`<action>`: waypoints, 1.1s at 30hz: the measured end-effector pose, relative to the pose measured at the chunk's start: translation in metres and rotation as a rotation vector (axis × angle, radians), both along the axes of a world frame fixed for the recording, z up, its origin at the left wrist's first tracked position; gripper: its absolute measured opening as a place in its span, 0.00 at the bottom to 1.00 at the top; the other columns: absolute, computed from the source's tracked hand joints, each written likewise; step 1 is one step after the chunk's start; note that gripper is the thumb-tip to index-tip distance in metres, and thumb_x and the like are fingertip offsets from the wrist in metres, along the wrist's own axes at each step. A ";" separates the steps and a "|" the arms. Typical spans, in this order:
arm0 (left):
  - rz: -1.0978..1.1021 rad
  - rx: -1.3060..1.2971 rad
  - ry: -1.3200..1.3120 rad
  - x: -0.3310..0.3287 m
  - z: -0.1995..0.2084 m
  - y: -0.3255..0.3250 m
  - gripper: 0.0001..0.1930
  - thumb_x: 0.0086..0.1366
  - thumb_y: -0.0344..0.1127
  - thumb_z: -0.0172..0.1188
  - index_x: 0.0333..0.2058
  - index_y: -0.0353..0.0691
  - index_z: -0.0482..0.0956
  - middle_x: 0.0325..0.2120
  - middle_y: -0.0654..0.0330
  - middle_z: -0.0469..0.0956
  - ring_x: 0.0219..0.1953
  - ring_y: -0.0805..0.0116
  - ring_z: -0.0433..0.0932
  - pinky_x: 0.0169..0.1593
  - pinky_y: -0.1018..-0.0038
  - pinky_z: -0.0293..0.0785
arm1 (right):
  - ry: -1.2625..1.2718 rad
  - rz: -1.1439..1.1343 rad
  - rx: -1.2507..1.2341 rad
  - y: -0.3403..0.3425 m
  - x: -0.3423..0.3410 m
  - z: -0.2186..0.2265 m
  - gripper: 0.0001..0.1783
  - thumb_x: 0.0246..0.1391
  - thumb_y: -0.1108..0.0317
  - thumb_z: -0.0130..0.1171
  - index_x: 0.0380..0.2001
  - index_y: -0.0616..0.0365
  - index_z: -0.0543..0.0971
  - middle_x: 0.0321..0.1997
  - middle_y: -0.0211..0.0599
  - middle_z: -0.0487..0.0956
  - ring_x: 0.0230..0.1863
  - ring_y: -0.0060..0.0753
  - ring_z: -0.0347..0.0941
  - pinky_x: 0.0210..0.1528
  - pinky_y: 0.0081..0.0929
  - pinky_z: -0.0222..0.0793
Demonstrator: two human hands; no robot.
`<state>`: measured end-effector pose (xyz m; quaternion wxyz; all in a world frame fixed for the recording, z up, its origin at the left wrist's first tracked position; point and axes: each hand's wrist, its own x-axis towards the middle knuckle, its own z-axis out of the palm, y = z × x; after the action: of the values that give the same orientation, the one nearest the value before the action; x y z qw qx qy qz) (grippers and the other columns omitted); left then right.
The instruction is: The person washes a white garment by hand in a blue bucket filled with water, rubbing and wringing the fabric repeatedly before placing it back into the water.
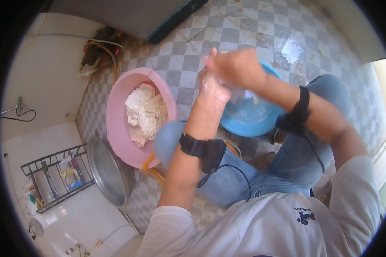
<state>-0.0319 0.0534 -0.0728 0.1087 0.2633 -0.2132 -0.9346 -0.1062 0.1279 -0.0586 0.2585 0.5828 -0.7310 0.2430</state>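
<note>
Checked floor (188, 53) carries a blue basin (249, 121); near it, right hand (241, 69) tightly curled; I can't tell left hand's (212, 85) spread or either's hold.

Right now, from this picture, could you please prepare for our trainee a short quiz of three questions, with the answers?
1. Where does the pale cloth bundle lie? A) metal basin B) pink tub C) wire rack
2. True or false: in the picture, the blue basin stands to the right of the pink tub.
3. Are the left hand and the right hand close together or far apart?

Key: 1. B. 2. True. 3. Close together; blur hides whether they hold anything.
</note>
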 end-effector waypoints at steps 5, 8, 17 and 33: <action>0.049 -0.124 0.037 0.000 0.007 0.011 0.23 0.68 0.56 0.42 0.40 0.41 0.74 0.32 0.62 0.76 0.39 0.67 0.75 0.48 0.69 0.71 | -0.205 0.114 -0.157 0.003 0.020 0.006 0.21 0.54 0.54 0.53 0.12 0.51 0.73 0.10 0.36 0.69 0.10 0.40 0.67 0.11 0.35 0.61; -0.418 0.214 0.732 0.014 -0.044 -0.032 0.19 0.71 0.46 0.38 0.50 0.41 0.68 0.46 0.57 0.73 0.46 0.65 0.74 0.53 0.62 0.69 | -0.151 0.329 -0.300 0.008 0.035 0.023 0.22 0.54 0.55 0.54 0.11 0.54 0.72 0.10 0.39 0.69 0.10 0.41 0.68 0.14 0.36 0.64; -0.067 0.050 0.009 0.004 -0.015 -0.010 0.19 0.68 0.51 0.44 0.38 0.41 0.73 0.33 0.60 0.76 0.38 0.66 0.74 0.43 0.65 0.71 | -0.100 0.075 -0.039 0.001 0.026 0.005 0.21 0.55 0.50 0.51 0.14 0.48 0.75 0.10 0.39 0.70 0.12 0.42 0.69 0.15 0.37 0.64; -0.097 0.028 0.352 0.015 -0.046 -0.020 0.23 0.68 0.56 0.42 0.47 0.42 0.69 0.42 0.59 0.73 0.45 0.66 0.73 0.49 0.67 0.71 | -0.067 0.109 -0.082 -0.010 0.023 0.008 0.25 0.55 0.47 0.50 0.10 0.50 0.69 0.07 0.35 0.65 0.10 0.42 0.65 0.14 0.36 0.61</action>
<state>-0.0167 0.0336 -0.1184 0.0955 0.0868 -0.1905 -0.9732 -0.0837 0.1175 -0.0507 0.2441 0.6023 -0.6957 0.3060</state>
